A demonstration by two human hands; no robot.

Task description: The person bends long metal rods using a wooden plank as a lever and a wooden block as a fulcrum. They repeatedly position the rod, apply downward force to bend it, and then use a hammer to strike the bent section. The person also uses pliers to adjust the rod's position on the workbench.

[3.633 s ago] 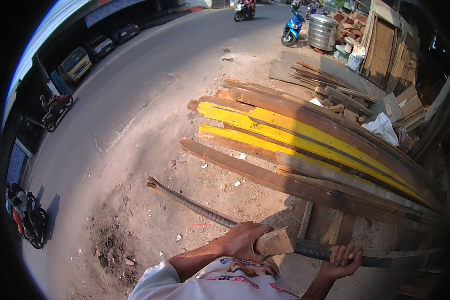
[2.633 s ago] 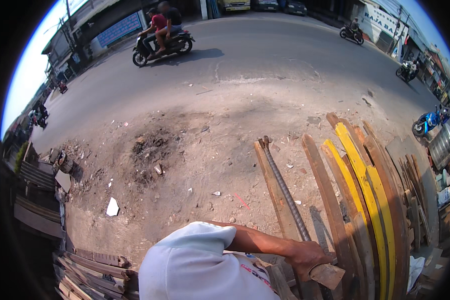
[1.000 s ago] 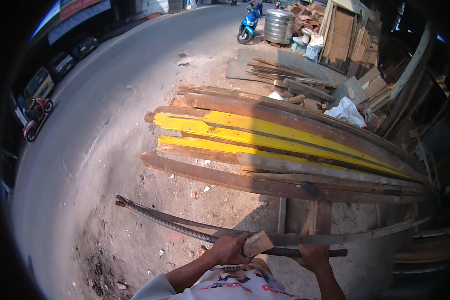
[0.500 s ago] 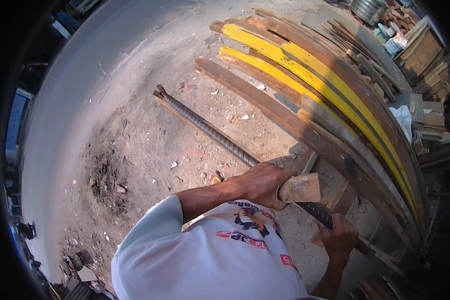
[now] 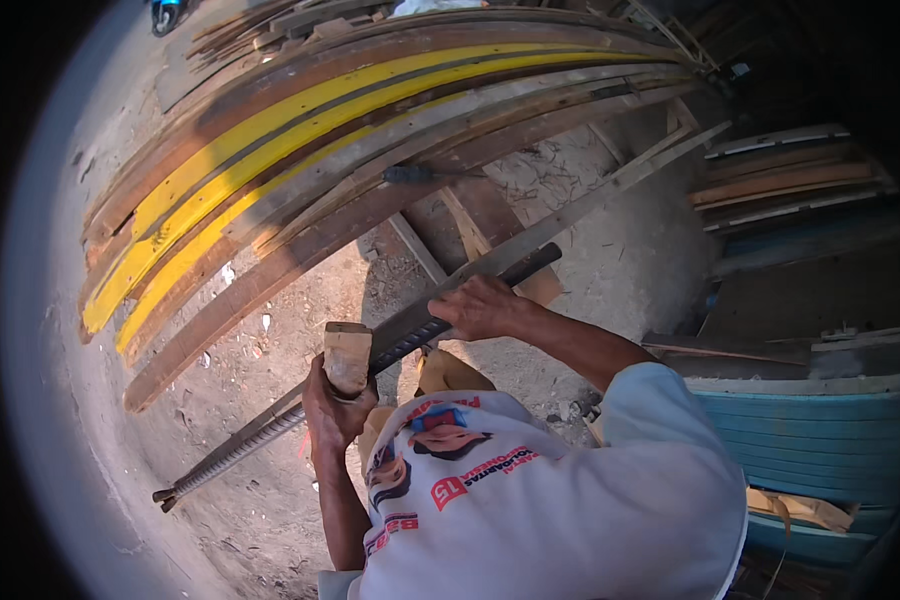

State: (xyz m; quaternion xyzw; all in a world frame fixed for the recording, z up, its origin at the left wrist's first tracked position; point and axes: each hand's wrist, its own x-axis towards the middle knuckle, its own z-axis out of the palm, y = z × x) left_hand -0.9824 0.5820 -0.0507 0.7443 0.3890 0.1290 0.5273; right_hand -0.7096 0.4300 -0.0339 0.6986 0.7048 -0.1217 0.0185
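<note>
Nearest, the left hand was closed around a wooden block; I couldn't tell whether it also touched the slanting metal bar. The right hand gripped that bar near its far right end. A long plank ran just beyond, and farther away lay yellow boards.

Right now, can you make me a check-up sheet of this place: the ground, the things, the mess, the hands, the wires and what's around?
Ground: dusty ground, partly sunlit, partly shaded.
Things in hand: wooden block; dark ribbed bar, slanting alongside a long narrow board.
Mess: pale chips scattered near brown and yellow-painted planks.
Left hand: closed on the block.
Right hand: closed on the bar, nearer its smooth dark end.
Wires: nothing seen.
Around: blue ridged panels at right.
</note>
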